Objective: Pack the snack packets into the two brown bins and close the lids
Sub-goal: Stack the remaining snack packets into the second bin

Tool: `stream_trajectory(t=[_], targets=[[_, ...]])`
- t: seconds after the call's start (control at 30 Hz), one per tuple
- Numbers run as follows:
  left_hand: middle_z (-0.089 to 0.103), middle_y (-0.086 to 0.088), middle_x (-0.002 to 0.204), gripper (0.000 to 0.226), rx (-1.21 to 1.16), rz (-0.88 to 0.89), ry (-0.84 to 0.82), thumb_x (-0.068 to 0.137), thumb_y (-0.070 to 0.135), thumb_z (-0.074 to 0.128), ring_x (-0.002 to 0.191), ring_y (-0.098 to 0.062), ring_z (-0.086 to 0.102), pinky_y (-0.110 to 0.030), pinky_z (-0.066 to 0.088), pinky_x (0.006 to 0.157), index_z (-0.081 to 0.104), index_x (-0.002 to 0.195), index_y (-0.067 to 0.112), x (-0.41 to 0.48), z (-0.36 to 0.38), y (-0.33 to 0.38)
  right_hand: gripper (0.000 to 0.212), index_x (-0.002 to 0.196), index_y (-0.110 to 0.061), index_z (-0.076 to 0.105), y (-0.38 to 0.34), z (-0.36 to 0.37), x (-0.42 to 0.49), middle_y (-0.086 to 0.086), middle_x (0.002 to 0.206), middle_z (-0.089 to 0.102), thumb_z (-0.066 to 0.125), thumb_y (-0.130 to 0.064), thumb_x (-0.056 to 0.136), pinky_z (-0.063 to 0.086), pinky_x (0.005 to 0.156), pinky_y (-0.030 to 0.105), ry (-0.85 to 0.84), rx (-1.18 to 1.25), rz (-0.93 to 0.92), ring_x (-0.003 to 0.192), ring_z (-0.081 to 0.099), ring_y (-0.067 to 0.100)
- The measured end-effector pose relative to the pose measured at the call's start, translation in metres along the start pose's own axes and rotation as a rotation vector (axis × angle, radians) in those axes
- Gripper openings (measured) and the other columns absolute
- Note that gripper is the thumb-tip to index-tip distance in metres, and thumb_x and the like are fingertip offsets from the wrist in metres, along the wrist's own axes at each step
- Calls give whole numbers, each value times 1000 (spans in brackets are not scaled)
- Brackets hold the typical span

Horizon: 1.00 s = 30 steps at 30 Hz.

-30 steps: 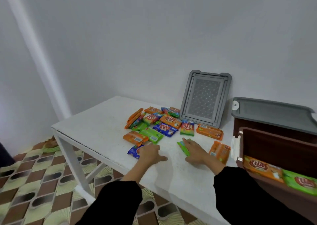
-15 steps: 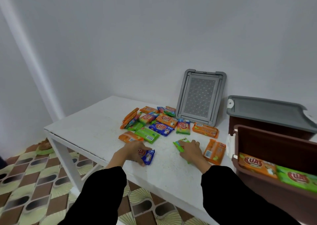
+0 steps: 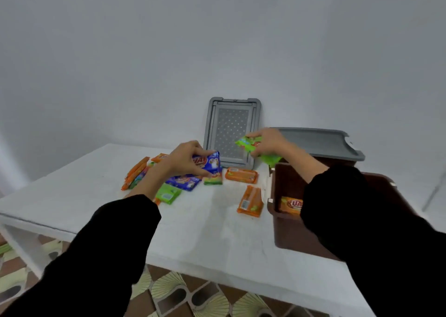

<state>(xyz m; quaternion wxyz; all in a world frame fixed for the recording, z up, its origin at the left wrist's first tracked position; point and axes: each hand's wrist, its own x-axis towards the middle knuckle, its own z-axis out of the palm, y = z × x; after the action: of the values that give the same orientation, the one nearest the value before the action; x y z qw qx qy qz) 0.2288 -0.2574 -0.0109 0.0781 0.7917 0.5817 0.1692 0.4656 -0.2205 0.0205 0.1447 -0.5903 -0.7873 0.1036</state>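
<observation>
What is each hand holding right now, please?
Left hand: holding a blue packet.
Right hand: holding a green packet.

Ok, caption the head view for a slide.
Left hand grips blue packet, right hand grips green packet near brown bin.

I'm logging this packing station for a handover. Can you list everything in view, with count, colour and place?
table: one, white, across the middle.
open bin: one, brown, at the table's right.
closed bin: one, brown, behind the open bin.
fitted lid: one, grey, on the closed bin.
loose lid: one, grey, leaning on the back wall.
orange packet: one, inside the open bin; the sleeve hides the rest.
loose packets: at least six, orange, green and blue, on the table left of the open bin.
floor: brown and cream tiles, below.
left hand: black sleeve, pinches a blue packet above the pile.
right hand: black sleeve, holds a green packet before the loose lid.
</observation>
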Motion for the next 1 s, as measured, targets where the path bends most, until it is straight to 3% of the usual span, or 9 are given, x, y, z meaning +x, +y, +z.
stream_trajectory(t=[0.1, 0.27, 0.5, 0.7, 0.83, 0.9, 1.0], targets=[[48, -5, 110, 67, -10, 126, -14, 67, 39, 79, 100, -20, 52, -26, 43, 82, 56, 128, 23, 29, -5, 49, 66, 133, -30, 50, 42, -39, -26, 9, 136, 50, 75, -21, 73, 37, 84, 22, 30, 25, 49, 121, 47, 25], [46, -5, 112, 69, 66, 311, -134, 72, 43, 74, 102, -18, 47, -24, 38, 86, 49, 133, 26, 64, 27, 129, 68, 134, -32, 48, 114, -66, -75, 14, 133, 48, 75, -16, 74, 38, 89, 26, -40, 7, 135, 121, 46, 28], [47, -7, 116, 74, 137, 444, -278, 70, 46, 75, 107, -23, 48, -29, 39, 88, 49, 135, 24, 95, 105, 196, 81, 140, -32, 40, 195, -40, -115, 8, 136, 50, 77, -14, 70, 33, 87, 20, -208, -91, 233, 123, 47, 22], [44, -7, 107, 79, 266, 410, -363, 68, 48, 75, 111, -26, 47, -24, 31, 80, 47, 137, 22, 112, 158, 204, 90, 145, -29, 31, 215, 11, -110, 12, 130, 42, 80, -21, 69, 34, 101, 30, -241, -289, 220, 121, 41, 28], [50, -8, 113, 79, 342, 432, -343, 66, 54, 74, 110, -25, 49, -32, 40, 89, 48, 135, 23, 113, 178, 200, 90, 146, -30, 26, 224, 34, -100, 11, 136, 39, 76, -17, 72, 35, 104, 42, -299, -390, 243, 127, 35, 31], [49, -7, 122, 77, 415, 469, -342, 69, 55, 71, 116, -25, 46, -37, 40, 93, 47, 136, 26, 113, 180, 198, 82, 145, -30, 29, 229, 37, -97, 11, 135, 41, 72, -14, 76, 36, 104, 40, -305, -399, 231, 125, 37, 30], [40, -7, 132, 78, 499, 502, -485, 71, 42, 75, 123, -26, 37, -38, 37, 96, 41, 139, 27, 114, 179, 195, 70, 141, -27, 39, 232, 40, -98, 11, 136, 41, 68, -11, 80, 37, 104, 33, -314, -341, 227, 125, 41, 29]])
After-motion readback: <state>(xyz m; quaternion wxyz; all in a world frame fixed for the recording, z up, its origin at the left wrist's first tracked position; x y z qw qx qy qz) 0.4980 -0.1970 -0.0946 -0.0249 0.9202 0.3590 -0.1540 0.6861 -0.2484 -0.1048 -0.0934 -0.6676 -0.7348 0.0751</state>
